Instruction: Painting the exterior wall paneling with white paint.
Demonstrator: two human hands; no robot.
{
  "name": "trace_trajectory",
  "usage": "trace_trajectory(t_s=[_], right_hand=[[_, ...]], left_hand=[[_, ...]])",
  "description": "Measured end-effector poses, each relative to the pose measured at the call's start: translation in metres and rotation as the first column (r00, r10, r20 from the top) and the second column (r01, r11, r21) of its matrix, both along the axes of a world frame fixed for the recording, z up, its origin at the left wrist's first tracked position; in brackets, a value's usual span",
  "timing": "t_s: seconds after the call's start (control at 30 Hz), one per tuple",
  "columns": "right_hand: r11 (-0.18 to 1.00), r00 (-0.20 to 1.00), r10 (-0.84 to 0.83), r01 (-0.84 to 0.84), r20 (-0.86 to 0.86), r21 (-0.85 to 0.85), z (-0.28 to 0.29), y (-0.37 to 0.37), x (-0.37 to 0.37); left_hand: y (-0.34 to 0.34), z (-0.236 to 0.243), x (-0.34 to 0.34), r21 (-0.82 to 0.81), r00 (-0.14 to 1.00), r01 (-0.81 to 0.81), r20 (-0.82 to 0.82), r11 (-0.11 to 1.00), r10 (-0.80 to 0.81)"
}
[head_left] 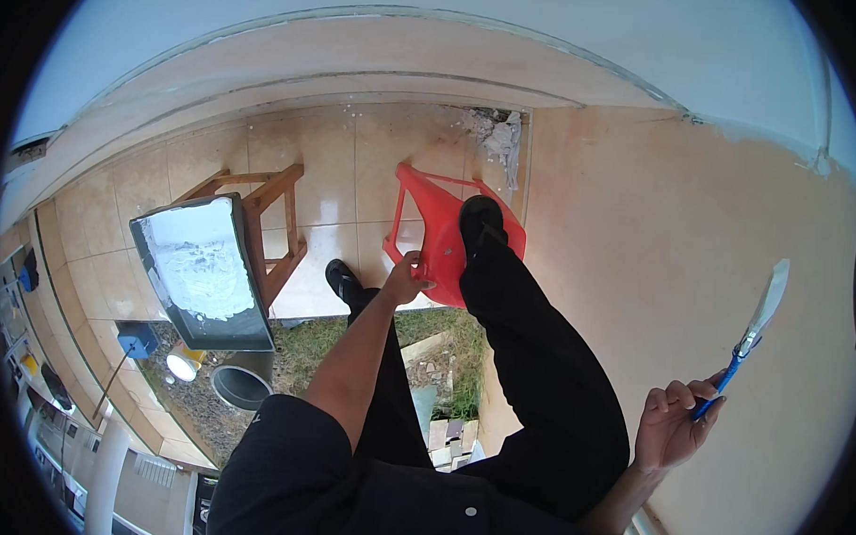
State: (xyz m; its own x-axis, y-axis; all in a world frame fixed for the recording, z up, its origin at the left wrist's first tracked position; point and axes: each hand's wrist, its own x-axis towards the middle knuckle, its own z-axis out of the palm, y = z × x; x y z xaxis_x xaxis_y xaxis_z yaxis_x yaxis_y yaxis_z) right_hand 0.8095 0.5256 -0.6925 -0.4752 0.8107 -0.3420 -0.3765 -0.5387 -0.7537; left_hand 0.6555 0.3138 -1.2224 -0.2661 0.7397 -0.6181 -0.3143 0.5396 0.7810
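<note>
My left hand (407, 278) is closed on the near left edge of a red plastic stool (441, 232), low in front of me. My right foot, in a black shoe (483, 222), rests on the stool; my left foot stands on the tiles beside it. Out to the right, my right hand (672, 422) is closed around the blue handle of a paintbrush (752, 328). Its whitish end points up and away from me, in front of the beige wall. Some of the right fingers hide the lower part of the handle.
To the left, a dark tray (220, 331) with thick white paint sits on a wooden stool (278, 201). Nearer stand a grey bucket (242, 384) and a small white-and-yellow bucket (184, 361). Crumpled whitish material (500, 143) lies in the far corner. Walls stand ahead and right.
</note>
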Motion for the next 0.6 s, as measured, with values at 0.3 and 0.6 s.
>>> trace_trajectory(t_s=[0.3,0.6], right_hand=[[0.997,0.989,0.043,-0.052,-0.14,-0.06,-0.012,0.044,-0.048],[0.991,0.966,-0.07,0.039,-0.248,-0.129,-0.009,0.041,-0.026]], left_hand=[[-0.013,0.005,-0.007,-0.206,0.919,0.001,-0.385,0.978,-0.082],[-0.042,0.053,-0.092,-0.325,0.941,-0.005,-0.322,0.946,-0.106]])
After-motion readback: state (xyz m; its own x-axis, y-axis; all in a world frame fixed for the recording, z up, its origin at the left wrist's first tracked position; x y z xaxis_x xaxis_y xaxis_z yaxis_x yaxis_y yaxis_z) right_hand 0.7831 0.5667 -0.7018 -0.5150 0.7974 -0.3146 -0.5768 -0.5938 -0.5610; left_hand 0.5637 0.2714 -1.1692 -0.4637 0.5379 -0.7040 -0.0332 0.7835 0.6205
